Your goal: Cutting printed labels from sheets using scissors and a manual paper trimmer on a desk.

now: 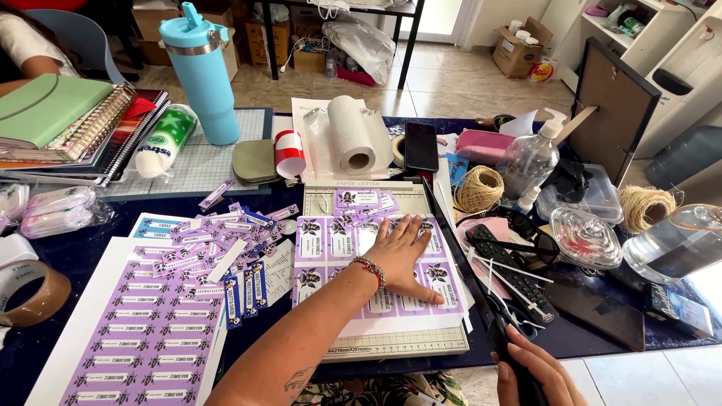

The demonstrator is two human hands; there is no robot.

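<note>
**Cutting labels on a crowded desk**

Left hand (400, 252) lies open, flat on the purple label sheet (368, 263) on the paper cutter (376, 342); right hand (530, 372) grips the cutter's black handle (496, 331). Dark tablecloth (90, 252), tiled floor (451, 75) beyond

Head view, steeply down (near) onto desk (90, 248)

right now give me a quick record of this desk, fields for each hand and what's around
left hand: flat on the purple label sheet, pressing it to the paper cutter
right hand: gripping the black cutter handle, blade arm raised
cut labels: loose pile left of the cutter
uncut sheet: near left
behind: blue tumbler, paper roll, phone
right: twine, remote
</note>
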